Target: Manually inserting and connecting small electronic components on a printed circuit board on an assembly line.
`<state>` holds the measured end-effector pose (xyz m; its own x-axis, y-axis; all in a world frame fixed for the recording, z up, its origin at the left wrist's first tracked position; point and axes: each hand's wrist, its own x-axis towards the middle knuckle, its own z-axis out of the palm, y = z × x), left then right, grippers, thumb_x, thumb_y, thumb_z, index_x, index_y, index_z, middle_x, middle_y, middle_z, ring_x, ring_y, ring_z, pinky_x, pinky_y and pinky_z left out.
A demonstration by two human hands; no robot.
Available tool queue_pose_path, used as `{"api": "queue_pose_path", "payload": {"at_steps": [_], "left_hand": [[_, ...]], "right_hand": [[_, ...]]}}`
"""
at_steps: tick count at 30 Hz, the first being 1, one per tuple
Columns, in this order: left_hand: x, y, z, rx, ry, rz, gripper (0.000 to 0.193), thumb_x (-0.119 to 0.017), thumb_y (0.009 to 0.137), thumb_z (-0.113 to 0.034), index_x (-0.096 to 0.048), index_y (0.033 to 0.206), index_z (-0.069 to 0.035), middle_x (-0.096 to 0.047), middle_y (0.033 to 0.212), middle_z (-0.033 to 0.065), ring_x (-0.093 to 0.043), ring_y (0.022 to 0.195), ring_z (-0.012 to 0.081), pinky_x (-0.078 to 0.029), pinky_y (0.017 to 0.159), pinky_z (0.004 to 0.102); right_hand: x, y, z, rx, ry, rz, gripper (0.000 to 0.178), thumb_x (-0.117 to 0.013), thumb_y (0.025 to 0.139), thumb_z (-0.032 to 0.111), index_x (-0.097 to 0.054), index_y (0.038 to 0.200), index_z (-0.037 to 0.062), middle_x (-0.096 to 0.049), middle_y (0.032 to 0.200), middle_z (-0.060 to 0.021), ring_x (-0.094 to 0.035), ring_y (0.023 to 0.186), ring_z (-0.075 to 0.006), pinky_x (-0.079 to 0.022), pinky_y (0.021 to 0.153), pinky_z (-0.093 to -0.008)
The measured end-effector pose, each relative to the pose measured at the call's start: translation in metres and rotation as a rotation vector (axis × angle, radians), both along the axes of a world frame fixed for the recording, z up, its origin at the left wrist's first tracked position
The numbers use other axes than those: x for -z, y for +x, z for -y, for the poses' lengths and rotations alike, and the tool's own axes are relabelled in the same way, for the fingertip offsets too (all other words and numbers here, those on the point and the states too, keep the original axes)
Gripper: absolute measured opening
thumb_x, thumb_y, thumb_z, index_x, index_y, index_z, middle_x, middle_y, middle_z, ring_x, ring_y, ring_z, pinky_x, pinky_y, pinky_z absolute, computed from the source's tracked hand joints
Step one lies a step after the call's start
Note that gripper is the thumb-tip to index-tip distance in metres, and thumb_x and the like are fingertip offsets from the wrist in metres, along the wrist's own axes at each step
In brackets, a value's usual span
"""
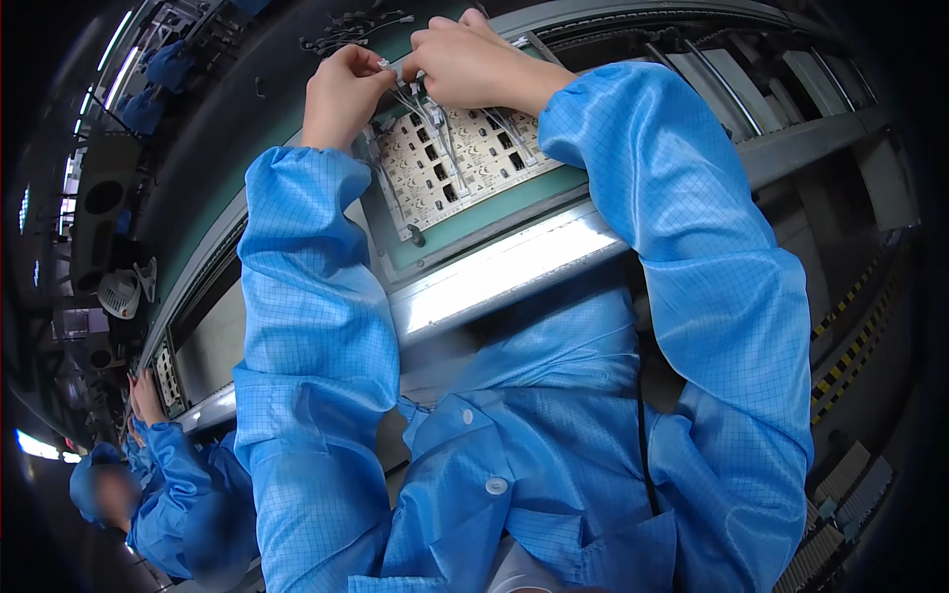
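Observation:
A cream circuit board panel (467,158) with rows of black rectangular parts lies on a green plate (484,219) in front of me. Several thin cables with white plug connectors (435,116) are spread over it. Above the panel's far left corner, my left hand (341,94) pinches a small white connector (386,64) between thumb and fingertips. Close beside it on the right, my right hand (463,65) is closed, its fingertips down among the cable ends at the panel's far edge. Its own fingers hide what it grips.
Loose dark cables (346,35) lie beyond the panel. A bright metal rail (509,265) runs along the near side of the line. To the right are metal rollers or bars (727,89). At lower left, a co-worker in blue (178,494) works at the same line, near a white fan (121,294).

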<state>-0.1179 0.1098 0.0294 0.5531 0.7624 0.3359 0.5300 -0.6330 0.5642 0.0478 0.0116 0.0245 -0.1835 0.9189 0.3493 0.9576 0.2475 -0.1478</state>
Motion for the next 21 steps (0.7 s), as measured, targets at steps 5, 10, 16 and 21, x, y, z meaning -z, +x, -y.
{"api": "queue_pose_path", "payload": {"at_steps": [5,10,16,21], "left_hand": [[0.003,0.001,-0.001,-0.022,0.079,-0.071,0.023,-0.076,0.08,-0.02,-0.07,0.095,-0.003,-0.073,0.086,0.0106,-0.071,0.08,0.0202,-0.055,0.075,0.0332],[0.011,0.018,0.001,0.284,0.325,-0.116,0.021,-0.074,0.088,-0.019,-0.07,0.102,-0.003,-0.067,0.102,0.0126,-0.069,0.089,0.0253,-0.054,0.077,0.0355],[0.013,0.025,-0.002,0.538,0.328,-0.08,0.018,-0.071,0.086,-0.009,-0.071,0.102,-0.002,-0.066,0.099,0.014,-0.069,0.085,0.0314,-0.056,0.078,0.0383],[-0.001,0.028,0.023,0.36,0.21,-0.195,0.026,-0.058,0.092,-0.003,-0.071,0.113,-0.005,-0.072,0.101,0.0151,-0.07,0.091,0.0272,-0.053,0.085,0.0345]], "right_hand": [[0.0,0.005,0.015,-0.028,0.005,-0.112,0.035,-0.056,0.082,0.014,-0.074,0.112,0.0184,-0.063,0.111,-0.0117,-0.053,0.113,-0.0328,-0.037,0.095,-0.0528],[0.012,0.04,0.029,-0.318,0.292,-0.226,0.042,-0.052,0.083,0.006,-0.075,0.114,0.0224,-0.061,0.103,-0.0099,-0.053,0.107,-0.0313,-0.039,0.094,-0.0446],[-0.003,0.044,0.026,-0.228,-0.036,-0.36,0.032,-0.054,0.084,0.006,-0.077,0.105,0.0143,-0.063,0.1,-0.0124,-0.055,0.106,-0.0331,-0.043,0.095,-0.0408],[0.009,0.058,0.016,-0.258,0.008,-0.604,0.029,-0.05,0.081,-0.002,-0.074,0.098,0.0035,-0.067,0.097,-0.0169,-0.064,0.094,-0.0305,-0.051,0.085,-0.0374]]}}
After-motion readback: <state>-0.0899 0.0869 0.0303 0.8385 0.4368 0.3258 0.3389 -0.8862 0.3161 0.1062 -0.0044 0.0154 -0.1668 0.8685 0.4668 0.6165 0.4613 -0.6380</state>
